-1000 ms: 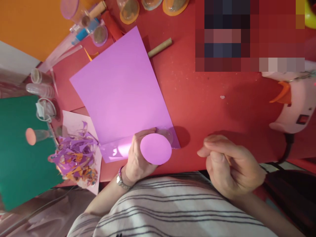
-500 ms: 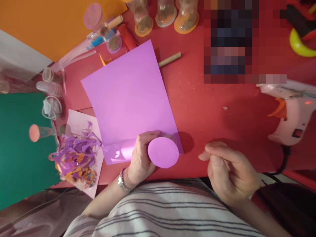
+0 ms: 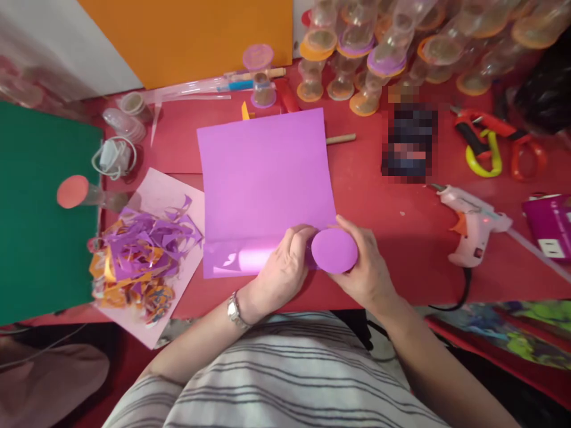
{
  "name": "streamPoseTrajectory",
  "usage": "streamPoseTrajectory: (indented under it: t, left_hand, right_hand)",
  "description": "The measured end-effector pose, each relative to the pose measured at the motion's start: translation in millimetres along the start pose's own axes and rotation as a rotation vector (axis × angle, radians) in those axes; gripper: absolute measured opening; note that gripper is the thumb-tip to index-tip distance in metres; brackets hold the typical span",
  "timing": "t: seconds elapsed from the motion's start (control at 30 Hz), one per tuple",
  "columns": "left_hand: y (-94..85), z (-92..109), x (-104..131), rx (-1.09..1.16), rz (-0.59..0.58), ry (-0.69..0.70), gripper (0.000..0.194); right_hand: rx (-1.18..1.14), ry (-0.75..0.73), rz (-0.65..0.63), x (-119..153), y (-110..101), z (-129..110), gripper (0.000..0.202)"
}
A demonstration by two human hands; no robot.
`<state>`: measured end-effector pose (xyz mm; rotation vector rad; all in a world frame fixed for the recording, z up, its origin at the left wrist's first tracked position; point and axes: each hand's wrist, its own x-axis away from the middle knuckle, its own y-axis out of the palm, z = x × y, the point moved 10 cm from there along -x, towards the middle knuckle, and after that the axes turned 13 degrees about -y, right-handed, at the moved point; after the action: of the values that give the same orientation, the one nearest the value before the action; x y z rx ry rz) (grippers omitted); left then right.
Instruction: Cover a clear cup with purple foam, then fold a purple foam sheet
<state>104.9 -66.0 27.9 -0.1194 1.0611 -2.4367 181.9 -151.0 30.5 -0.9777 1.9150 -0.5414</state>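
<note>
A clear plastic cup with a round purple disc [image 3: 334,251] over its end is between my hands, above the near edge of the red table. My left hand [image 3: 288,264] is closed around the cup's left side, with a watch on that wrist. On the right side, my right hand [image 3: 363,258] curls against the disc's rim, its fingers partly hidden behind it. Beneath and beyond my hands lies a purple foam sheet [image 3: 267,178]. The disc hides most of the cup's body.
Purple and orange scraps [image 3: 143,249] are heaped on pink paper at the left. A white glue gun [image 3: 470,226] lies at the right, with red-handled pliers [image 3: 482,137] behind it. Several joined clear cups [image 3: 366,95] stand along the back. A wooden stick [image 3: 341,139] pokes out beside the sheet.
My right hand has come in from the right and now holds the cup together with my left hand. The view has turned and shows more of the table's right side.
</note>
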Motion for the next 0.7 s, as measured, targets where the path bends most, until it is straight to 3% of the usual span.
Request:
streamPoseTrajectory:
  t: [0.13, 0.27, 0.37, 0.5, 0.6, 0.7]
  left_hand:
    - [-10.9, -4.8, 7.5, -0.139, 0.042, 0.023, 0.044]
    - [-22.7, -15.5, 12.2, -0.321, 0.065, 0.018, 0.042]
    - [-20.7, -20.0, 10.6, -0.392, 0.0, 0.003, 0.054]
    - [-11.9, -17.4, 6.1, -0.441, -0.11, 0.006, 0.069]
    - [-7.6, -15.7, 3.7, -0.461, -0.157, 0.01, 0.072]
    - [-5.9, -15.5, 2.8, -0.477, -0.17, 0.017, 0.064]
  right_hand:
    - [0.069, -0.014, 0.058, -3.5, -6.9, 4.0, 0.043]
    - [0.185, 0.175, 0.1, -22.8, -20.2, 41.9, 0.045]
    - [0.162, 0.2, 0.061, -56.5, -8.1, 66.7, 0.051]
    - [0.131, 0.168, -0.022, -92.5, 24.8, 86.2, 0.053]
    - [0.11, 0.174, -0.07, -100.4, 43.2, 92.9, 0.049]
    - [0.089, 0.187, -0.096, -99.5, 48.9, 95.3, 0.045]
